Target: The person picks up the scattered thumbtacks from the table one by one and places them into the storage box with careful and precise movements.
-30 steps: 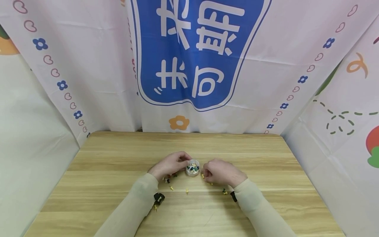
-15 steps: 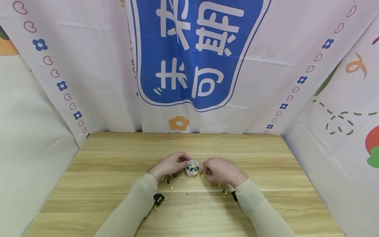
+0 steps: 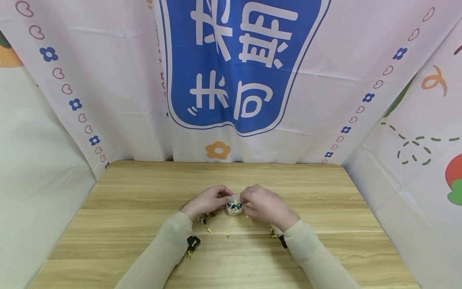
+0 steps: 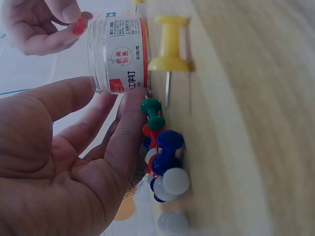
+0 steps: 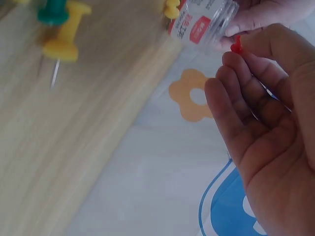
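A small clear round jar (image 3: 235,211) with a printed label stands on the table, partly filled with push pins of mixed colours. My left hand (image 3: 208,200) holds it from the left, thumb and fingers around its side. At the jar's right rim is my right hand (image 3: 268,206), which pinches a red push pin (image 5: 237,45) between thumb and forefinger. The left wrist view shows this pin close to the jar's mouth, outside it. Beneath my left hand lies a cluster of push pins, including a green pin (image 4: 153,114) and a blue pin (image 4: 169,147).
Single yellow pins lie on the wooden table (image 3: 144,176), one yellow pin (image 3: 227,234) in front of the jar. Yellow and green pins (image 3: 273,233) lie near my right wrist. Another yellow pin (image 3: 189,254) is beside my left sleeve. A printed curtain (image 3: 144,136) hangs behind the table.
My right hand has risen from the table beside the jar and moved left to its rim. A yellow pin by that hand has shifted right. The left hand and jar stay put.
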Available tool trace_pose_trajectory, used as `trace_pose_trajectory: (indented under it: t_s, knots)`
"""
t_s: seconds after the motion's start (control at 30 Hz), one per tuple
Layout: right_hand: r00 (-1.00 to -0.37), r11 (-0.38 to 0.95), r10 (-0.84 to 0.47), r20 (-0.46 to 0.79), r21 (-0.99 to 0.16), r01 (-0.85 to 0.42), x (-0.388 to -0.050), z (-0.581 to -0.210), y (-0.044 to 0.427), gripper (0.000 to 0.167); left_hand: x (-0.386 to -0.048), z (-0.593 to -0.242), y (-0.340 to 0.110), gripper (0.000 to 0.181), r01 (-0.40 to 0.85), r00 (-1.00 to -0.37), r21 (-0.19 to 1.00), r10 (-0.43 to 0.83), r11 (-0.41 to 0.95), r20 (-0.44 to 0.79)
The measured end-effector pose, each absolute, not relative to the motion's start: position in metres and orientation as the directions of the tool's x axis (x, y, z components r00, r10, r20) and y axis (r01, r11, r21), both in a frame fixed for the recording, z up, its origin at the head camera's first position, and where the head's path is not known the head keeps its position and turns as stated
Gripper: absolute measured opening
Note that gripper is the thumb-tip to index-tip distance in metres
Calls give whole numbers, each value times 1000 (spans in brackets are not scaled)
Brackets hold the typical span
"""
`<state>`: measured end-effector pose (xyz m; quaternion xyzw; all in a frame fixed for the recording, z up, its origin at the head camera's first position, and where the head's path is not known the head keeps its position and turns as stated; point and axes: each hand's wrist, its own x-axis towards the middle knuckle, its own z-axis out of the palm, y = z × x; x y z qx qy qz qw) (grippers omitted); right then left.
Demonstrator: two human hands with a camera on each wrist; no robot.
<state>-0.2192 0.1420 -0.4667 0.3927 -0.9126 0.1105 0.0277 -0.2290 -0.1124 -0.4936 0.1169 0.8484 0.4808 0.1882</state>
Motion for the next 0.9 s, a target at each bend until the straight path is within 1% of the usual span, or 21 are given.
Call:
trace_pose_trajectory:
  t_s: [0.13,0.3,0.37,0.5,0.57,0.7,0.9]
  knots:
    - [-685,665,-710,163,-162,-729,-217,-470,138,12,-229,-494,-112,22,17,-901,858,379,513,-209]
    - [-684,671,-705,184,-139,-729,-217,-474,135,8,-229,-494,-112,21,17,-902,859,379,512,-208]
    - [-691,676,-699,181,-145,-722,-217,-475,135,8,-229,-494,-112,21,18,-901,860,380,510,-206]
    - [-721,701,-673,163,-171,-693,-217,-473,137,13,-229,-494,-112,22,21,-900,861,384,508,-205]
    - [-744,719,-652,146,-190,-668,-217,-470,140,13,-230,-494,-112,22,26,-900,861,386,509,-201]
    - [-773,736,-625,107,-249,-630,-219,-466,145,8,-230,-495,-112,23,30,-901,861,386,508,-197]
    - [-789,720,-614,-6,-413,-557,-223,-468,149,2,-230,-494,-112,22,22,-901,864,384,503,-201]
